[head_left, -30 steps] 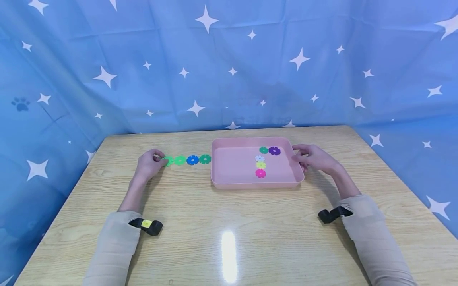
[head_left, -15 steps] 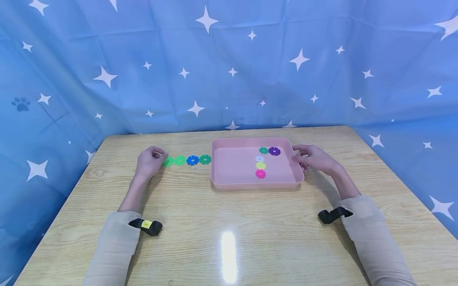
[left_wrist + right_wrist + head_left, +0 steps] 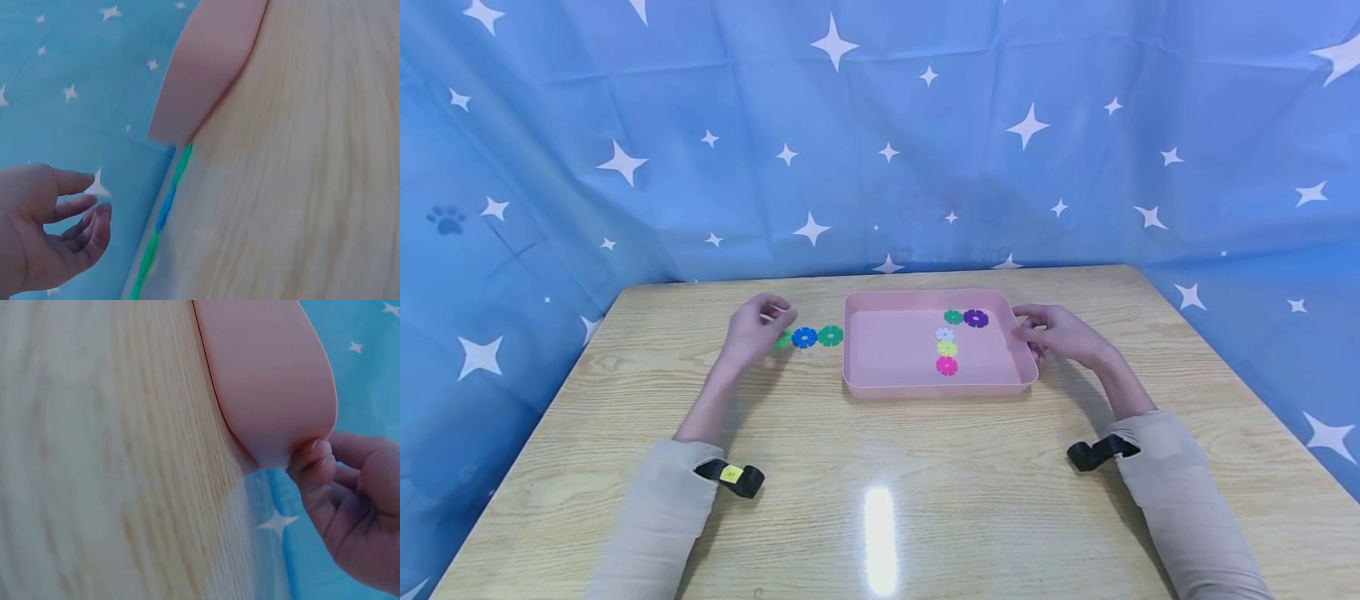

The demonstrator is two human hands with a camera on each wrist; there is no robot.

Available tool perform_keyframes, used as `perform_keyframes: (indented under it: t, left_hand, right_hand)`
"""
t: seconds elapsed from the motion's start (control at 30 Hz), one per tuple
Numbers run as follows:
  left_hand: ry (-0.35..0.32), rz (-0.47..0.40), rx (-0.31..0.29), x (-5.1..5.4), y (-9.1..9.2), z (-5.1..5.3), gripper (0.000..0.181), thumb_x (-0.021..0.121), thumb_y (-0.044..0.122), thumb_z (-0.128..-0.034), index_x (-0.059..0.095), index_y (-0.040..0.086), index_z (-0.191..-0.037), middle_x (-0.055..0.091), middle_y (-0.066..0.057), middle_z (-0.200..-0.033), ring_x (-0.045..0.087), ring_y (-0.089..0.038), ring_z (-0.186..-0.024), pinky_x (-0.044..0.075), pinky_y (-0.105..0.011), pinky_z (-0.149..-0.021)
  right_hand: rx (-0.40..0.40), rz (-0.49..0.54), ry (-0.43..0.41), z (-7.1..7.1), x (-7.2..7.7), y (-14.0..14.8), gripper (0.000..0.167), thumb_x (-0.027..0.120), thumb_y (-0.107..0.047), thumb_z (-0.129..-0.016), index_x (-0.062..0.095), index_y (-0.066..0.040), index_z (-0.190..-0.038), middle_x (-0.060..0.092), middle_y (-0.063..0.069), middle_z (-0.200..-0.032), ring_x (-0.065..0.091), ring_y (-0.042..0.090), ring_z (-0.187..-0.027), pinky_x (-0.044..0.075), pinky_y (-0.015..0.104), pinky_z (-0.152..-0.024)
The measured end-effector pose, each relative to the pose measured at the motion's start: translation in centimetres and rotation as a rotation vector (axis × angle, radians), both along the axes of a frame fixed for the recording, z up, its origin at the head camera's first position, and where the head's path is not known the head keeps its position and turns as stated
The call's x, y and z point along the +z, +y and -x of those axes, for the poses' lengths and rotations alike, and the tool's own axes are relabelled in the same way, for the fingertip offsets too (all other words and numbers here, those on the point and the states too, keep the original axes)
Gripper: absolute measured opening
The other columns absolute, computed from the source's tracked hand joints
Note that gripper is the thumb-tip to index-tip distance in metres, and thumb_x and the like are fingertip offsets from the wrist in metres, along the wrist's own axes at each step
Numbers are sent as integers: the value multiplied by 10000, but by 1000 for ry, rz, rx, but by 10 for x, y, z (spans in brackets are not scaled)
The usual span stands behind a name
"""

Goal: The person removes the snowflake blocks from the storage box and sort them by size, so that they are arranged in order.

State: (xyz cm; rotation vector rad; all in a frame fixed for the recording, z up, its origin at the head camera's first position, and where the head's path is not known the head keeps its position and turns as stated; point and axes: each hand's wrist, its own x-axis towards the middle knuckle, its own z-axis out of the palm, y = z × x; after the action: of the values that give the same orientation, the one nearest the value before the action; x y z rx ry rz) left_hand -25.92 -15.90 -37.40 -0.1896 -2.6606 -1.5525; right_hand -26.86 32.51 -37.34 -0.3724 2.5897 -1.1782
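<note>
My left hand (image 3: 760, 329) hovers over the left end of a row of flower-shaped plastic discs, fingers loosely bent. Nothing shows between its thumb and fingers in the left wrist view. The row has a light green disc (image 3: 784, 338) partly hidden by the hand, a blue disc (image 3: 804, 337) and a darker green disc (image 3: 831, 336) close to the pink tray (image 3: 887, 386). At the tray's right end, my right hand (image 3: 1054, 329) grips the rim between thumb and fingers.
Inside the tray lie a small green disc (image 3: 953, 317), a purple disc (image 3: 976, 318), a white disc (image 3: 944, 334), a yellow disc (image 3: 947, 348) and a pink disc (image 3: 947, 366). A blue starred curtain (image 3: 880, 167) hangs behind the wooden table (image 3: 820, 467).
My left hand has let go of the row's left end, then moved right and now covers its leftmost part. The right hand and the tray stay in place.
</note>
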Motion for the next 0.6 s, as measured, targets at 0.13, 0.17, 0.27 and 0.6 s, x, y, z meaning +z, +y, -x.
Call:
perform_keyframes:
  t: [0.13, 0.17, 0.27, 0.6]
  left_hand:
    - [57, -10, -57, 5, 24, 0, 296, 628, 220, -1013, 619, -4, -1207, 623, -168, -1080, 612, -292, -972, 508, -367, -839]
    - [69, -13, -71, 6, 31, 1, 285, 635, 216, -1009, 626, 1, -1196, 627, -160, -1066, 609, -285, -971, 506, -370, -848]
    - [91, -30, -124, 7, 51, 2, 254, 646, 184, -1000, 637, 7, -1182, 632, -144, -1027, 618, -280, -954, 514, -379, -853]
    - [89, -15, -248, 11, 117, -1, 251, 664, 150, -991, 639, -24, -1170, 626, -107, -996, 603, -248, -934, 517, -331, -838]
  right_hand:
    - [1, 6, 0, -1, 0, -1, 571, 575, -144, -1033, 349, 97, -1499, 593, 158, -896, 547, 210, -606, 488, 360, -575]
    - [1, 8, 0, -1, 1, -1, 570, 576, -144, -1033, 351, 96, -1499, 592, 158, -895, 547, 209, -606, 490, 360, -575]
    - [2, 13, 4, -2, 1, -1, 569, 581, -149, -1031, 358, 89, -1498, 590, 153, -890, 549, 205, -609, 499, 367, -580]
    - [11, 7, 26, -1, -2, 1, 557, 577, -161, -1031, 376, 89, -1487, 584, 138, -872, 552, 199, -610, 507, 388, -597]
